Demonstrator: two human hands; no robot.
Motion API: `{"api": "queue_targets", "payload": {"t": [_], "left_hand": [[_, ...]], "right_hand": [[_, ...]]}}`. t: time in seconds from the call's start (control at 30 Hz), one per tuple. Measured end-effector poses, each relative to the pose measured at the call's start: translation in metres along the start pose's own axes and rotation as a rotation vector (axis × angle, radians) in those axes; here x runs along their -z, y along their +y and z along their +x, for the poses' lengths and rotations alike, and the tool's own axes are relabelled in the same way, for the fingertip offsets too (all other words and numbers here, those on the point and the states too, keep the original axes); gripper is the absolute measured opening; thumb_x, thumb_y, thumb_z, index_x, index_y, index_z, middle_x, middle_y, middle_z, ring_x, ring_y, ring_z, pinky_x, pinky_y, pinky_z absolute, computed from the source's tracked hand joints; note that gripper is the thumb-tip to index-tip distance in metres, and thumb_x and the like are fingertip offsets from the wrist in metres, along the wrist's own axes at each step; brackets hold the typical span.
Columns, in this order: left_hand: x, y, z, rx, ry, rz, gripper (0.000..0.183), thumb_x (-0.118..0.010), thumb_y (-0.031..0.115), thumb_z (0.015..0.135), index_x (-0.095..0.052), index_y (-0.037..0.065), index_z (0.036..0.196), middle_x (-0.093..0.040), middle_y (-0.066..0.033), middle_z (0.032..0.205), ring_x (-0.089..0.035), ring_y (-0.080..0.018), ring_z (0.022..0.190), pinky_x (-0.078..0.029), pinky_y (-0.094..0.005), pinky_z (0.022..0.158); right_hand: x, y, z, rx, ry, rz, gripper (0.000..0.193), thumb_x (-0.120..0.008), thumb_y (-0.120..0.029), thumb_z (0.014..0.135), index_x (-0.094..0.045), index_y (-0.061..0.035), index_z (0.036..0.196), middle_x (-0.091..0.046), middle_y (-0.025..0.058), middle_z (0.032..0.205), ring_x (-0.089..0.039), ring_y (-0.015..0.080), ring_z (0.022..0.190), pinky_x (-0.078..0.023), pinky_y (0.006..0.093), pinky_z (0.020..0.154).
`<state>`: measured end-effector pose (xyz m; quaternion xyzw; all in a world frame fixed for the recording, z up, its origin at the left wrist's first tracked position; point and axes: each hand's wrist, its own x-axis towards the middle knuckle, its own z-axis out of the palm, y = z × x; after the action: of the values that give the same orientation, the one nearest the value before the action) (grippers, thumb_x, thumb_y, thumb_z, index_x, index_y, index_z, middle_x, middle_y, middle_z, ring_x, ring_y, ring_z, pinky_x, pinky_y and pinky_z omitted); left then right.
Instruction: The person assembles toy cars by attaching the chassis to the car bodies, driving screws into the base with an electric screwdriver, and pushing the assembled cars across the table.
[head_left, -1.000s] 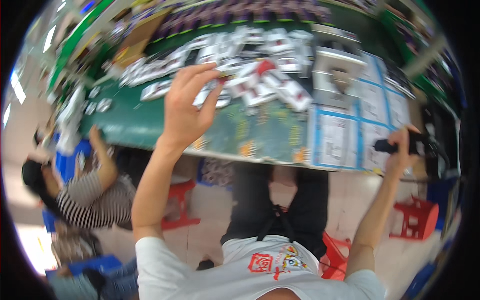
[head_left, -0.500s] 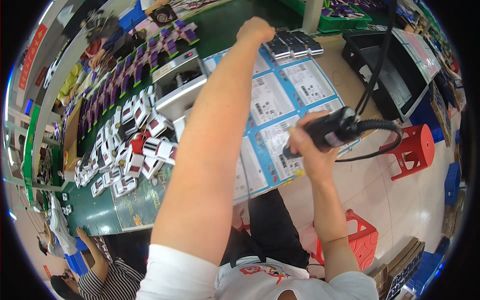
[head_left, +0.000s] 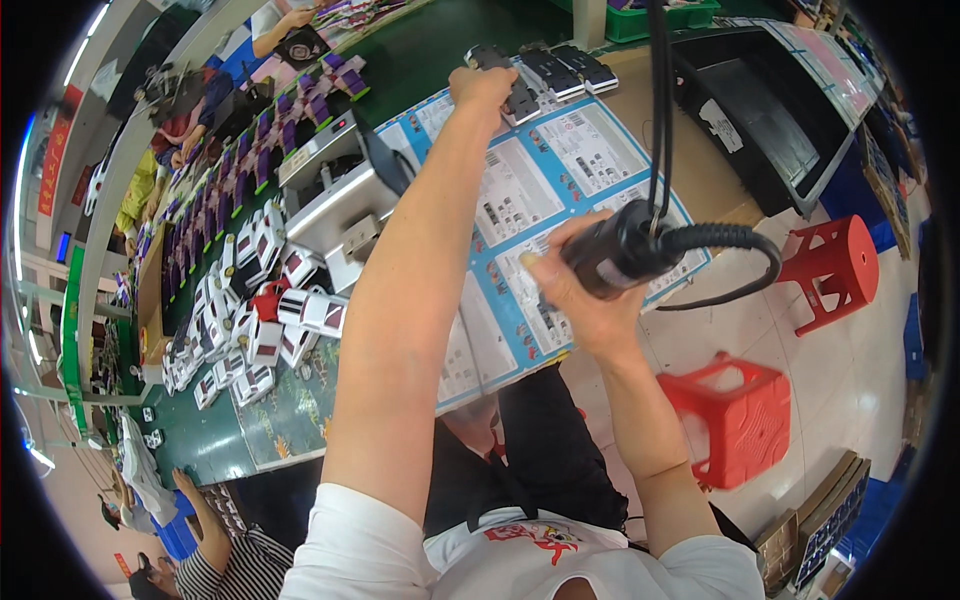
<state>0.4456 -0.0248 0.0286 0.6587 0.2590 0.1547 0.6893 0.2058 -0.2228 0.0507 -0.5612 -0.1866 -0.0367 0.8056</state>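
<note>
Stretched far forward, my left hand (head_left: 482,90) is closed on a black-and-white toy car base (head_left: 520,102) at the far edge of the printed sheet (head_left: 520,195). More black toy car bases (head_left: 570,72) lie in a row just right of it. My right hand (head_left: 590,305) is wrapped round a black electric screwdriver (head_left: 618,248), held above the right part of the sheet. A thick coiled cord (head_left: 725,238) runs from the tool, and dark cables rise from its top. The screwdriver's tip is hidden.
White toy cars (head_left: 245,310) lie heaped at the left by a metal box-shaped machine (head_left: 330,205). A black bin (head_left: 750,120) stands at the far right. Red stools (head_left: 735,420) are on the floor. A person in a striped shirt (head_left: 255,565) sits at lower left.
My left hand has taken hold of a toy car base and drawn it slightly left, away from the row. The right hand and screwdriver have shifted a little left.
</note>
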Motion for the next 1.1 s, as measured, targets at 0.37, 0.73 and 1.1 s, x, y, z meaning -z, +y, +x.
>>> {"api": "queue_targets", "payload": {"t": [0.37, 0.73, 1.1], "left_hand": [[0.175, 0.092, -0.266, -0.334, -0.288, -0.401, 0.030, -0.063, 0.009, 0.093, -0.056, -0.001, 0.120, -0.067, -0.0088, 0.101, -0.066, -0.0191, 0.088, -0.054, -0.0353, 0.082], [0.274, -0.079, -0.355, 0.080, -0.022, -0.590, 0.020, -0.065, 0.013, 0.094, -0.058, 0.004, 0.111, -0.070, -0.0129, 0.097, -0.070, -0.0221, 0.075, -0.061, -0.0349, 0.063], [0.276, -0.083, -0.350, 0.098, -0.051, -0.640, 0.019, -0.064, 0.014, 0.094, -0.059, 0.002, 0.108, -0.070, -0.0124, 0.094, -0.070, -0.0207, 0.078, -0.060, -0.0343, 0.070]], "right_hand": [[-0.026, -0.018, 0.002, 0.052, 0.020, 0.034, 0.021, -0.077, -0.006, 0.082, -0.060, 0.0003, 0.094, -0.060, 0.0059, 0.068, -0.058, 0.0142, 0.055, -0.050, 0.0284, 0.057], [-0.161, -0.018, 0.030, 0.386, -0.212, 0.224, 0.012, -0.079, -0.007, 0.083, -0.068, -0.0019, 0.082, -0.064, 0.0006, 0.063, -0.058, 0.0060, 0.052, -0.043, 0.0195, 0.049], [-0.186, 0.013, 0.045, 0.398, -0.260, -0.084, 0.017, -0.077, -0.014, 0.084, -0.065, -0.0023, 0.080, -0.061, 0.0013, 0.060, -0.056, 0.0067, 0.050, -0.043, 0.0222, 0.049]]}}
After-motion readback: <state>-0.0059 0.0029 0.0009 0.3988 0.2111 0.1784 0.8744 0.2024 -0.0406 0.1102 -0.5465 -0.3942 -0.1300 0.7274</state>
